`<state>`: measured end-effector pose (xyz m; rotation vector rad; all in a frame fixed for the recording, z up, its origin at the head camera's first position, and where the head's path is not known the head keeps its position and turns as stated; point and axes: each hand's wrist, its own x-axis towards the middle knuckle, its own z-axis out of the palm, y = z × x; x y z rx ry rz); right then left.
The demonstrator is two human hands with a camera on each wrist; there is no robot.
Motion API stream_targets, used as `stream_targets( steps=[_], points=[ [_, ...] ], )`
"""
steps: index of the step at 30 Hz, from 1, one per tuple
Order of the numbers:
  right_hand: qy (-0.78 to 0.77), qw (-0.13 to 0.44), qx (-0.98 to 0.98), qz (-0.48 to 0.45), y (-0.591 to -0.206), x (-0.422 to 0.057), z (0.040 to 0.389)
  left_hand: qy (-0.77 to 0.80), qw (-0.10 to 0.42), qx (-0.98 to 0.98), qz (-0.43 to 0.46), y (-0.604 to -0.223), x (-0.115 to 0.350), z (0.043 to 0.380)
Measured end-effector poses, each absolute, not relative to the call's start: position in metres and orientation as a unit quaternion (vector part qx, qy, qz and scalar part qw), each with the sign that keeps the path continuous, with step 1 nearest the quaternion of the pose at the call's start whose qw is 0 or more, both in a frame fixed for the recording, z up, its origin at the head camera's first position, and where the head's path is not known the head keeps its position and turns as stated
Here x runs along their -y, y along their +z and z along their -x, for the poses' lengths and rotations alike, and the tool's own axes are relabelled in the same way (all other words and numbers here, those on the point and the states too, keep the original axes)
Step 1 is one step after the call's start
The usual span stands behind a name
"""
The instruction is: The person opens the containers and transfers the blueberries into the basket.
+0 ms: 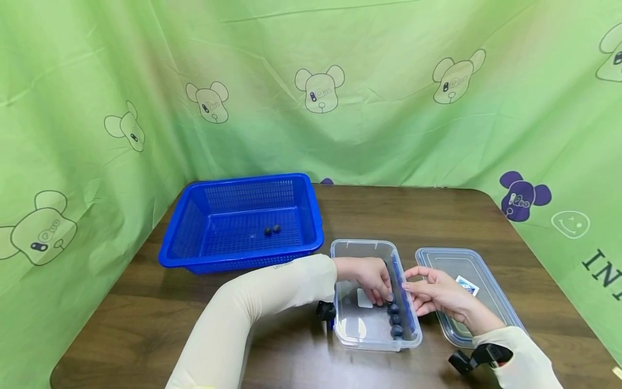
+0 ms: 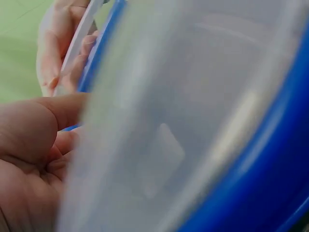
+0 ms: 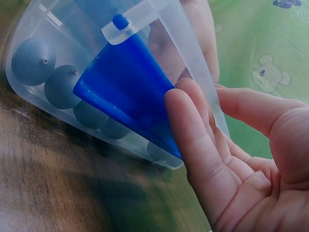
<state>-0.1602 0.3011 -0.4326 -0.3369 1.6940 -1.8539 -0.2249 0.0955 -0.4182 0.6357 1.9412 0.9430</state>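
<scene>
A clear plastic food container (image 1: 352, 329) stands lidless on the table, with a row of dark round berries (image 1: 396, 319) along its right side. My left hand (image 1: 373, 276) reaches inside, fingers pointing down, and pinches a dark berry at the head of that row; the fingertips partly hide it. At the right wall, my right hand (image 1: 437, 294) holds the container's edge between thumb and fingers. A blue clip flap (image 3: 128, 87) hangs there under the fingertips in the right wrist view, and several berries (image 3: 34, 61) show through the wall. The left wrist view is blurred by the near wall.
A blue plastic basket (image 1: 311, 237) stands at the back left, with two dark berries (image 1: 272, 230) on its floor. The clear lid (image 1: 478, 270) lies to the right, partly under my right hand. Behind the wooden table (image 1: 389, 210) hangs a green printed curtain (image 1: 379, 135).
</scene>
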Motion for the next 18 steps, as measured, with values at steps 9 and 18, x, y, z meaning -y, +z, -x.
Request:
stream_targets(
  steps=[9,18],
  points=[
    [-0.696,0.297,-0.643,0.122,-0.432,-0.301,0.16,0.406,0.446,-0.76,-0.243,-0.409,-0.092,0.23],
    [-0.691,0.295,-0.65,0.117,-0.432,-0.301,0.161,0.436,0.453,-0.736,-0.251,-0.397,-0.081,0.237]
  ],
)
